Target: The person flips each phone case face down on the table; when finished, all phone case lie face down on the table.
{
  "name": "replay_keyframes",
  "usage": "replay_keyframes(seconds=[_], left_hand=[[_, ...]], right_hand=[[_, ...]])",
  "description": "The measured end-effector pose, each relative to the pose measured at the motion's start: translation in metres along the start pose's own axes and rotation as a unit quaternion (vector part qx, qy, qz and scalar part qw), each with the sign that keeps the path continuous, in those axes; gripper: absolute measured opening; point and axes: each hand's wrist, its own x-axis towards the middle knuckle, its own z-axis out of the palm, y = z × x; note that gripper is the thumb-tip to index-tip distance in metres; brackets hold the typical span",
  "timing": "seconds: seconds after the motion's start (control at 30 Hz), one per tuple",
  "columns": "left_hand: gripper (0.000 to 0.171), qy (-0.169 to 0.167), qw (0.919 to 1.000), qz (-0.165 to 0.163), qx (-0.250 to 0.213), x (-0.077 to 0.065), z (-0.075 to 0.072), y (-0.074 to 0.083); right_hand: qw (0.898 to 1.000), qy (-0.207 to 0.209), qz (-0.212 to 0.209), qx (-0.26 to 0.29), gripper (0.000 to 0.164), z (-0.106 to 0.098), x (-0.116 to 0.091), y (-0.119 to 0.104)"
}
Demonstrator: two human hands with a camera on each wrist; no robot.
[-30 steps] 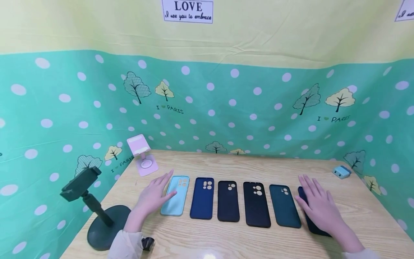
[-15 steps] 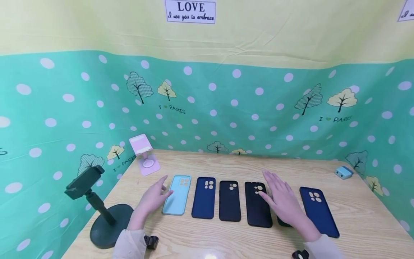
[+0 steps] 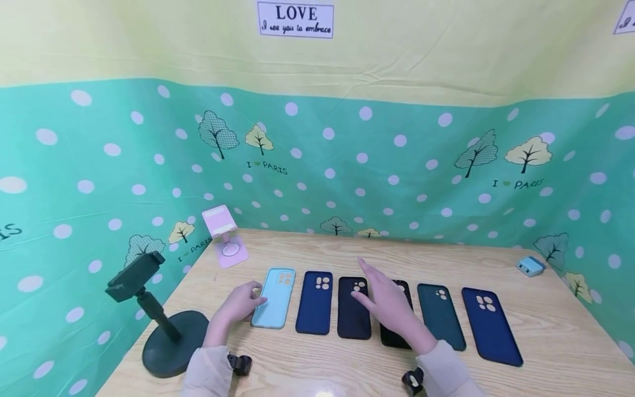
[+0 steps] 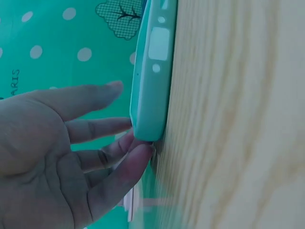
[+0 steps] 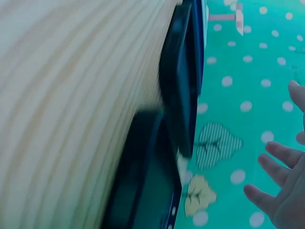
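Note:
My left hand (image 3: 240, 304) is at the left edge of a light blue phone case (image 3: 275, 300). In the left wrist view its fingertips sit at that edge, close to the wood, while the thumb (image 4: 102, 98) stands apart above the case. My right hand (image 3: 389, 303) is over the table with fingers extended, holding nothing. It partly hides a black phone case (image 3: 397, 337) and overlaps the edge of a smaller dark case (image 3: 353, 317). A navy case (image 3: 314, 309) lies between the light blue and small dark ones. Further right are a dark green case (image 3: 443, 317) and another navy case (image 3: 492, 328).
A black stand (image 3: 171, 353) with a round base is at the front left. Behind it stands a pink folding phone stand (image 3: 232, 251). A small light blue charger (image 3: 531, 266) sits at the back right. A green and yellow printed cloth (image 3: 377, 182) hangs behind the wooden table (image 3: 307, 369).
My right hand has moved left from the rightmost navy case, uncovering it and the dark green one. The left fingers have drawn in to the light blue case's edge.

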Motion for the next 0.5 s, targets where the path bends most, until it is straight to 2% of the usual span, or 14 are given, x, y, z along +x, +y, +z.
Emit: replay_keyframes(seconds=[0.1,0.27,0.5], left_hand=[[0.045,-0.005,0.9998,-0.012,-0.013,0.0,0.001,0.0],[0.042,-0.003,0.9998,-0.011,-0.018,0.001,0.002,-0.002],[0.042,-0.009,0.9995,-0.019,-0.024,-0.001,0.001,-0.003]], right_hand=[[0.999,-0.017,0.001,0.032,0.076,0.007,0.007,-0.013],[0.997,-0.037,-0.002,0.073,0.071,0.02,0.017,-0.034],[0.984,-0.082,-0.001,0.158,0.066,0.041,0.03,-0.062]])
